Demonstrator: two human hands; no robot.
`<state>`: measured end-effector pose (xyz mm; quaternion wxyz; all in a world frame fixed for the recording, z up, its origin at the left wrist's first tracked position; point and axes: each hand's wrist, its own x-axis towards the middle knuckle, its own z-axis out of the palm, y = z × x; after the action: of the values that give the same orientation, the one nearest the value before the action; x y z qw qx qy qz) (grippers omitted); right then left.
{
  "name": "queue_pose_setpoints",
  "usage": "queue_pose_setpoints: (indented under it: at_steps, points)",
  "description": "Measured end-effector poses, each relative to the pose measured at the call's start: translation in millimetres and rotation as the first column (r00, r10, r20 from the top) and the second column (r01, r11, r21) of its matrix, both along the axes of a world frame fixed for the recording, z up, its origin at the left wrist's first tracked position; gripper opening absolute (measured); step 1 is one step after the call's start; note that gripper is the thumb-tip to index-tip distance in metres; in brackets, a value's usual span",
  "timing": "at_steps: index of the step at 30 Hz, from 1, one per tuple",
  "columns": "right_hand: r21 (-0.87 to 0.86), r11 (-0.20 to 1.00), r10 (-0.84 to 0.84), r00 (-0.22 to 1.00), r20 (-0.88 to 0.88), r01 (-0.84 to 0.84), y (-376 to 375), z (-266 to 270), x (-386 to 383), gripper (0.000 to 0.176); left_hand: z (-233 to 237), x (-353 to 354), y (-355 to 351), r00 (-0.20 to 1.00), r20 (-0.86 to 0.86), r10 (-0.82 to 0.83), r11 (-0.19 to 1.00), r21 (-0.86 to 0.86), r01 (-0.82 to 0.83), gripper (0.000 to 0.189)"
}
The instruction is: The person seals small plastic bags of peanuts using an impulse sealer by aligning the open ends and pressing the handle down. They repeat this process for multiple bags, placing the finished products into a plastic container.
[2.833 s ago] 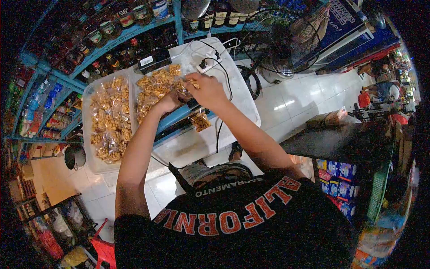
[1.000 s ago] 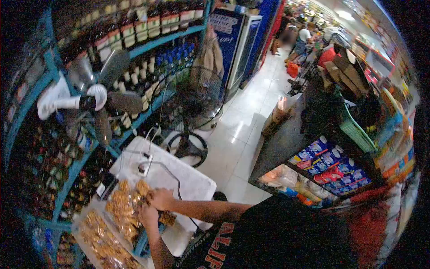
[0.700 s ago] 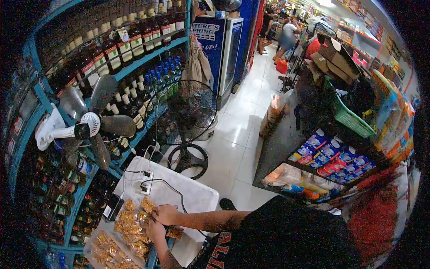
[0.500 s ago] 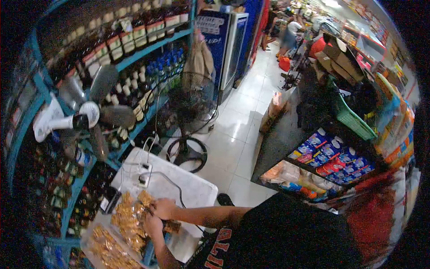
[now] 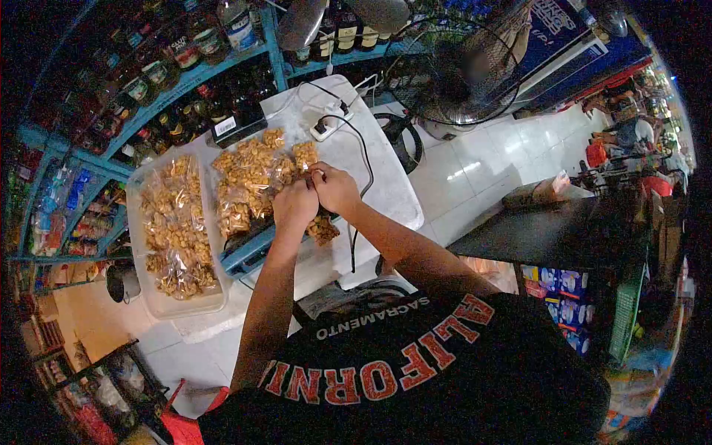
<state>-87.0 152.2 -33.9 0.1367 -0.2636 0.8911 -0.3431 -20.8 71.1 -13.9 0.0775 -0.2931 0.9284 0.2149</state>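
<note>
My left hand [image 5: 296, 205] and my right hand [image 5: 336, 190] meet over the white table, fingers closed and pinched together. They appear to grip the gathered top of a small clear bag of golden-brown snack clusters [image 5: 323, 231], which shows just below them; the gripped part is hidden by my fingers. Right beyond my hands lies a pile of similar snack bags [image 5: 248, 178]. To the left, a translucent plastic tub [image 5: 216, 256] holds more of these bags.
On the white table [image 5: 389, 174] sit a power strip [image 5: 326, 130] with cords and a dark box [image 5: 236, 127]. Bottle shelves [image 5: 178, 87] line the far left side. A standing fan [image 5: 463, 70] is beyond the table. A dark counter [image 5: 552, 233] stands at right; people are in the aisle.
The view has swung down and turned, so the table and my hands sit more centrally. My hands stay close together beside the snack bags.
</note>
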Motion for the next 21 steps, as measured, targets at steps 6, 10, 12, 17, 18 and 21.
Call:
queue_pose_setpoints:
  at_steps: [6, 10, 12, 17, 18, 21]
  points:
    - [0.013, 1.0, -0.019, 0.998, 0.067, 0.018, -0.4, 11.3, 2.8, 0.026, 14.2, 2.2, 3.1, 1.0, -0.024, 0.008, 1.0, -0.008, -0.008, 0.034]
    - [0.041, 0.998, 0.054, 0.996, -0.071, -0.052, -2.6, -8.3, -1.7, 0.025, 5.3, 2.1, 0.6, 0.998, -0.05, 0.027, 1.0, 0.014, -0.026, 0.033]
    - [0.043, 0.996, 0.085, 0.995, -0.048, -0.083, -1.6, -8.8, -2.4, 0.029, 8.6, 2.5, 1.9, 0.996, -0.093, -0.01, 1.0, -0.022, 0.008, 0.032]
    - [0.019, 1.0, -0.003, 0.998, 0.066, 0.002, -1.5, 3.2, 0.0, 0.03, -24.3, 1.0, -8.1, 0.987, -0.066, -0.144, 0.988, -0.069, 0.14, 0.031]
    - [0.026, 1.0, -0.001, 0.995, 0.097, -0.002, -1.3, 2.5, -0.4, 0.03, -24.4, 1.1, -6.9, 0.991, -0.082, -0.105, 0.992, -0.073, 0.099, 0.031]
    - [0.049, 0.999, 0.004, 0.999, 0.043, -0.006, -2.9, -4.3, -2.0, 0.03, -21.6, 1.3, -6.9, 0.993, -0.091, -0.076, 0.996, -0.05, 0.072, 0.031]
